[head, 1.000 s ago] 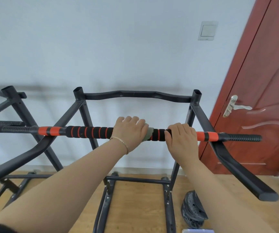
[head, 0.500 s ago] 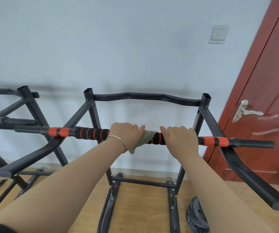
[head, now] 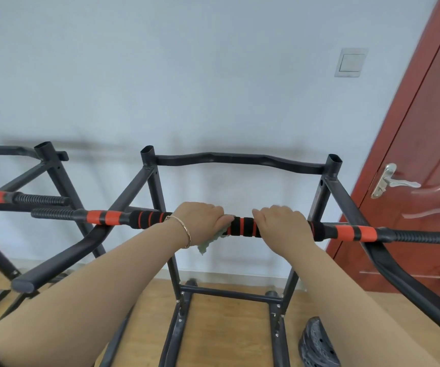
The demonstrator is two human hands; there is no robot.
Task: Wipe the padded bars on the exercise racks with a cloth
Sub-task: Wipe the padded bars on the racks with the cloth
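A wooden floor [head: 226,327] meets a pale wall. Near right, a dark perforated object [head: 316,343] lies out of the way. The left grip [head: 200,218], curled round the green cloth [head: 208,241] on the padded bar [head: 242,227], has slid left, widening the striped gap to the right grip [head: 282,223], which clasps the bar bare. That stretch seems wiped. Far left, a second rack [head: 51,165] waits, unobstructed.

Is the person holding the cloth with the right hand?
No, the cloth hangs from under the left hand, while the right hand grips the padded bar bare.
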